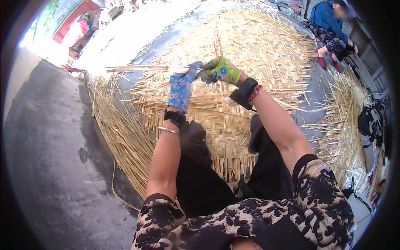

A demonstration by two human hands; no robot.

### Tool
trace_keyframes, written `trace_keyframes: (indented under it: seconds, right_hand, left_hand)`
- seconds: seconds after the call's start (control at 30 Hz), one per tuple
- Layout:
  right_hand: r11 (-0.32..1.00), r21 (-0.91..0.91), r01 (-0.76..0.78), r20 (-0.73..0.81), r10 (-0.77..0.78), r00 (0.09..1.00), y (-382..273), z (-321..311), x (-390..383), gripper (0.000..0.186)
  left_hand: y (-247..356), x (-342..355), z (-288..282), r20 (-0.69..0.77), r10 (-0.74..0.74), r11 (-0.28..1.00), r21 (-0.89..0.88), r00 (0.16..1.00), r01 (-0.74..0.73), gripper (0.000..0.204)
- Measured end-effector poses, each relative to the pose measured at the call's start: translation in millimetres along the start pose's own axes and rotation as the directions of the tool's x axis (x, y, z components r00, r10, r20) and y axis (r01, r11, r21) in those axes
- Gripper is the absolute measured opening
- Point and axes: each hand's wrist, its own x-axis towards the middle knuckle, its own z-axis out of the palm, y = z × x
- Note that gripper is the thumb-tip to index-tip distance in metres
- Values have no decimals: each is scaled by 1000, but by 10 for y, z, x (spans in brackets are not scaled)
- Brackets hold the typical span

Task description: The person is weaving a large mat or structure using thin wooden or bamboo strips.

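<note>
Over a large woven reed mat [254, 46], my two gloved hands meet. My left hand [182, 88], in a blue flowered glove, is closed around a few flat reed strips [146, 68], whose long ends stick out to the left. Close beside it is my right hand [221, 71], in a green flowered glove; its fingers are curled in a pinch at the right end of the same strips. The fingertips partly hide the strip ends. The mat's weave is tight in the middle, with loose strip ends fraying along its edges.
Loose reeds [121, 129] lie in a long pile left of the mat, beside grey concrete floor [54, 137]. Another reed pile [341, 133] lies at the right. A person [329, 29] in blue sits at the far right. Dark cloth [372, 121] hangs at the right edge.
</note>
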Motion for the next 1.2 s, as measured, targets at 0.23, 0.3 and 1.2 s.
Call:
trace_keyframes:
  seconds: [0.23,0.3,1.2]
  right_hand:
    - [993,-74,-90,-96,82,992,222,-275,-72,25]
    - [957,-135,-256,-245,218,945,286,-245,-54,21]
    - [973,233,0,-97,23,995,412,-252,-14,27]
  left_hand:
    - [40,68,-149,-301,-42,978,-208,953,-23,22]
    - [41,44,-127,-295,-24,976,-212,955,-41,23]
    - [49,19,-135,-162,-1,998,-64,987,-9,24]
